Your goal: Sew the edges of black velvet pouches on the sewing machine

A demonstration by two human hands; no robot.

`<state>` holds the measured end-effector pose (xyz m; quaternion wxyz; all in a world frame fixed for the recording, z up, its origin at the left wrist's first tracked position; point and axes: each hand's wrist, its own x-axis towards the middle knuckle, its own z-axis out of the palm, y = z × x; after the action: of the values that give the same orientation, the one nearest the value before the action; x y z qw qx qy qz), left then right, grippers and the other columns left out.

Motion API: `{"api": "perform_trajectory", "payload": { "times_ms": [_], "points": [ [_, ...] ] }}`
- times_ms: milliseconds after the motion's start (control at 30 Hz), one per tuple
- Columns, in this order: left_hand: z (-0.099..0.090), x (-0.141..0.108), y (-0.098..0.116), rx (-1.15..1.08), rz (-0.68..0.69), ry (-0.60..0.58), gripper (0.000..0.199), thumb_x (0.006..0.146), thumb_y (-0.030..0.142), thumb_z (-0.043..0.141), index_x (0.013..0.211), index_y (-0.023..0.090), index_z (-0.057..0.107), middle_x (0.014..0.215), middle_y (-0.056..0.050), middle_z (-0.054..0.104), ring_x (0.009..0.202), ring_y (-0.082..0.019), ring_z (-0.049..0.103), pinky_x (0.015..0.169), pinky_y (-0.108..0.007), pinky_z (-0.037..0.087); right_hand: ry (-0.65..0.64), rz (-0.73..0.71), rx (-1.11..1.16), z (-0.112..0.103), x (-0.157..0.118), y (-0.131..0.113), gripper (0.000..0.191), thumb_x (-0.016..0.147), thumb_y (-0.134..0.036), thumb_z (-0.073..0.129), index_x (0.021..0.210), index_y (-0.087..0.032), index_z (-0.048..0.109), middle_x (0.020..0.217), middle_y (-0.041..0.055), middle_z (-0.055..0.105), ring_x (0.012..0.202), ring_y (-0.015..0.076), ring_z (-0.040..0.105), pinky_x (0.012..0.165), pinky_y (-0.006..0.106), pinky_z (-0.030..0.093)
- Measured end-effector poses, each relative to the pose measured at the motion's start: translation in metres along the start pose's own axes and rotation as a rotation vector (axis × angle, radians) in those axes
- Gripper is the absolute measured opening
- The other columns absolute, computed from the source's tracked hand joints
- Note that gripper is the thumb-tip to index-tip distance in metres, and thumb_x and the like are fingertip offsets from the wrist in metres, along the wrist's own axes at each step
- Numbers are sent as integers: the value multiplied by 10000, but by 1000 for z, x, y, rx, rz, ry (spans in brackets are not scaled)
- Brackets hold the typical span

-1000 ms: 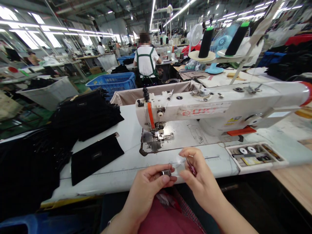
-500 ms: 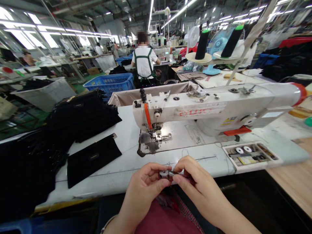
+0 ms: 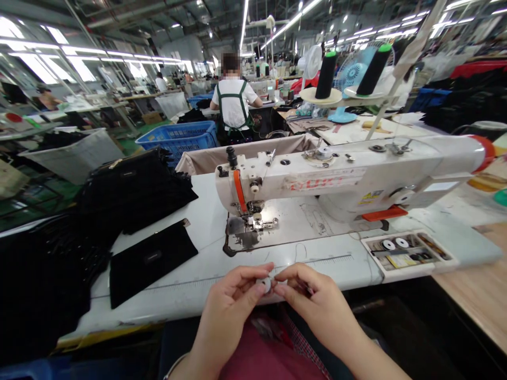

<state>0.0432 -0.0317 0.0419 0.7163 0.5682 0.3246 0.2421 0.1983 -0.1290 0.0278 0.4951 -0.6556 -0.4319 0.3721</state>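
Note:
In front of the sewing machine (image 3: 332, 177), my two hands meet close together over the table's near edge. Thumb and fingers of my left hand (image 3: 233, 295) pinch a small pale bobbin (image 3: 264, 285), a round disc with a dark centre hole. My right hand (image 3: 312, 295) is closed at the fingertips just beside the bobbin. A small pale piece shows partly between those fingers, too covered to name. The machine's presser foot (image 3: 259, 224) stands beyond my hands, with a loose thread on the table in between.
A flat black fabric piece (image 3: 152, 261) lies left of the machine, beside black stacks (image 3: 138, 184). At right, a parts tray (image 3: 407, 256) holds bobbins. Thread cones (image 3: 327, 76) stand behind. A blue crate (image 3: 178, 135) and a person in a white shirt (image 3: 233, 103) are farther back.
The bobbin has turned so its pale round face shows more in my left fingers. My right fingertips have shifted slightly, and the metallic piece between them shows less clearly.

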Motion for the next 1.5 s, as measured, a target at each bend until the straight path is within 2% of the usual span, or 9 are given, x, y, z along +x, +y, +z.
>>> {"api": "perform_trajectory", "payload": {
  "times_ms": [133, 233, 467, 700, 1000, 1233, 1333, 1400, 1500],
  "points": [
    [0, 1, 0, -50, 22, 39, 281, 764, 208, 768, 1028, 196, 673, 1263, -92, 654, 931, -182, 694, 859, -297, 556, 58, -66, 3, -5, 1, -1, 169, 917, -362, 596, 853, -233, 685, 724, -36, 603, 675, 121, 508, 628, 245, 368],
    [-3, 2, -3, -23, 57, 42, 184, 729, 173, 789, 894, 179, 708, 1198, -68, 672, 1029, -184, 655, 914, -256, 511, 92, -109, -60, -10, 3, -5, 175, 925, -364, 584, 843, -227, 657, 724, -40, 584, 680, 120, 502, 628, 242, 365],
    [-5, -1, -8, -49, -84, -28, 333, 814, 301, 748, 1121, 195, 675, 910, -34, 719, 787, -138, 671, 773, -241, 529, 118, -264, -208, -12, 12, -16, 119, 957, -305, 537, 882, -222, 577, 799, -40, 588, 730, 111, 521, 670, 231, 376],
    [-5, -1, -4, -115, -109, -122, 228, 731, 277, 821, 830, 134, 673, 714, -31, 711, 660, -120, 656, 659, -203, 514, -24, -318, -250, 4, 31, -18, 55, 894, -172, 592, 869, -222, 588, 810, -48, 622, 760, 110, 558, 698, 225, 381],
    [-25, 0, -3, -103, -48, 115, 283, 743, 290, 805, 959, 154, 683, 829, -41, 729, 809, -193, 718, 786, -281, 574, -158, -177, -314, -28, 8, 11, 286, 1026, -419, 367, 921, -214, 536, 860, 1, 573, 807, 158, 529, 714, 284, 375],
    [-37, 5, 1, 28, 2, 180, 263, 729, 253, 804, 960, 154, 723, 799, -37, 716, 736, -140, 674, 732, -221, 547, -176, -129, -735, -23, 5, 32, 353, 1033, -420, 322, 834, -199, 513, 832, 32, 564, 787, 206, 542, 701, 334, 360],
    [-38, 5, 4, 92, 46, 156, 213, 739, 251, 783, 935, 179, 742, 738, -6, 664, 643, -123, 636, 661, -224, 539, -147, -152, -656, -17, 11, 27, 279, 1004, -410, 426, 860, -198, 539, 860, 27, 569, 796, 195, 550, 703, 323, 380],
    [-41, 4, 6, 154, 76, 122, 210, 718, 246, 792, 920, 201, 755, 793, -8, 655, 663, -128, 627, 667, -233, 545, -117, -185, -497, -11, 13, 17, 220, 896, -374, 639, 1035, -216, 576, 945, 17, 582, 838, 180, 558, 731, 301, 412],
    [-50, 1, 4, 306, 98, 27, 212, 713, 291, 792, 916, 235, 774, 972, -48, 690, 845, -189, 657, 763, -261, 561, -104, -268, -260, 4, 15, 3, 567, 764, -239, 783, 1280, -308, 557, 978, -17, 609, 861, 142, 576, 768, 246, 442]
  ]
}}
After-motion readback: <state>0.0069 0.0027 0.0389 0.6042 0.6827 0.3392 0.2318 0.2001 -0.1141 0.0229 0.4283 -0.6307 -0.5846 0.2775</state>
